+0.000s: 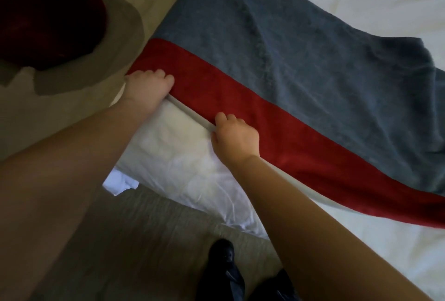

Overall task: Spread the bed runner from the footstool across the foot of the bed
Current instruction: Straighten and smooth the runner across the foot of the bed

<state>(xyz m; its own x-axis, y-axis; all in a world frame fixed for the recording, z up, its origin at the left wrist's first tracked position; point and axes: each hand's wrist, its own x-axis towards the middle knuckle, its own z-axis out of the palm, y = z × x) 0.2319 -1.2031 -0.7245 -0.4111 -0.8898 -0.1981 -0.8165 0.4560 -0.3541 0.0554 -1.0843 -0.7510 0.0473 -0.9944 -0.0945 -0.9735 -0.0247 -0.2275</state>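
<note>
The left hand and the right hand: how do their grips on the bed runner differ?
The left hand holds the bed runner at its corner; the right hand holds its near edge further along. The left hand is higher in the view than the right hand. Both curl fingers on the red band.

Legible text, labels, brands, numbers, signs: none. On the bed runner (277,64), grey field with a red band, no lettering or tag can be read on the visible face. The white bed sheet (183,156) and the dark shoe (222,256) likewise carry no readable mark.
</note>
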